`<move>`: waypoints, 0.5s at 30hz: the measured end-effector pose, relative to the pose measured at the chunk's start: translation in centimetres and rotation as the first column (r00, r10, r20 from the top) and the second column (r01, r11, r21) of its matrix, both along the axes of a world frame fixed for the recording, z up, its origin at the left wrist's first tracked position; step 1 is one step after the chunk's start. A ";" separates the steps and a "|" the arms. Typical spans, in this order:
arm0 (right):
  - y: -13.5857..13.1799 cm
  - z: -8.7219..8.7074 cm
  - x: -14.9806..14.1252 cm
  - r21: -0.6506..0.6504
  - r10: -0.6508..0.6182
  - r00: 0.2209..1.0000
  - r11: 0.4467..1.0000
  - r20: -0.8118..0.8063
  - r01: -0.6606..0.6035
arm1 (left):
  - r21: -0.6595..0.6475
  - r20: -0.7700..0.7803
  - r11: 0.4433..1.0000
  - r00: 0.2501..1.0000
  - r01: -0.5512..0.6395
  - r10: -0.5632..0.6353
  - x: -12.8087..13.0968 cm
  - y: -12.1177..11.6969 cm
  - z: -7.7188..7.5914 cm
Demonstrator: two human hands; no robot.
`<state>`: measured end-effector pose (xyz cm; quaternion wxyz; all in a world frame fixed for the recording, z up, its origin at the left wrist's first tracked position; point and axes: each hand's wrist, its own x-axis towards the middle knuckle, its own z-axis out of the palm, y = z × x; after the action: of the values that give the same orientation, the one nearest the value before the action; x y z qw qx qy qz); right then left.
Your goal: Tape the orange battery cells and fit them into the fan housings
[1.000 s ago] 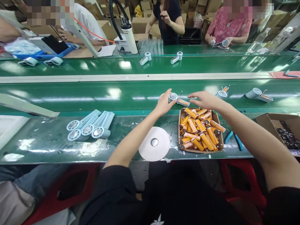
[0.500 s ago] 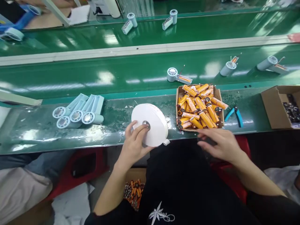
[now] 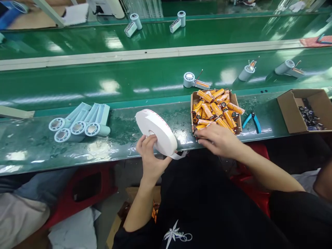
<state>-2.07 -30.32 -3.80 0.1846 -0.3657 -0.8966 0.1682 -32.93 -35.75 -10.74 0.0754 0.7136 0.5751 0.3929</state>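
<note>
One round white roll of tape (image 3: pixel 158 129) sits tilted in my left grip (image 3: pixel 153 148), fingers clamped on it; my right grip (image 3: pixel 201 135) touches orange cylindrical cells (image 3: pixel 218 109), its closure unclear

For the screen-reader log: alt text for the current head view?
The left hand holds a white tape roll tilted over the bench edge, while the right hand reaches to a box of orange cells. Pliers lie right of the box, four blue housings far left.
</note>
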 end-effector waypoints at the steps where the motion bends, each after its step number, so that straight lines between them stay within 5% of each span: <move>1: 0.9 0.4 0.2 0.047 -0.042 0.999 0.998 0.014 0.041 | 0.031 0.000 1.000 1.000 0.006 -0.006 0.3 0.0 0.0; 5: 3.4 0.6 0.3 0.008 -0.043 0.980 0.999 0.195 0.042 | 0.097 -0.012 0.994 0.999 0.048 -0.047 1.7 0.2 0.3; 8: 4.2 -0.1 0.4 -0.096 -0.025 0.986 0.994 0.165 0.041 | 0.102 -0.017 0.992 0.997 0.076 -0.075 2.1 0.3 0.2; 12: 4.8 -0.4 1.1 -0.237 -0.193 0.954 0.962 -0.227 0.138 | 0.078 -0.019 0.993 0.996 0.088 -0.087 2.4 0.1 -0.1; 15: 4.6 0.2 1.0 -0.411 -0.385 0.701 0.900 -0.600 0.143 | 0.073 -0.042 0.992 0.994 0.100 -0.097 2.5 0.1 0.0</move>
<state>-1.03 -25.74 -3.62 0.4510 -0.4331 -0.6650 0.4084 -30.45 -35.66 -10.78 0.0570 0.7508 0.5254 0.3963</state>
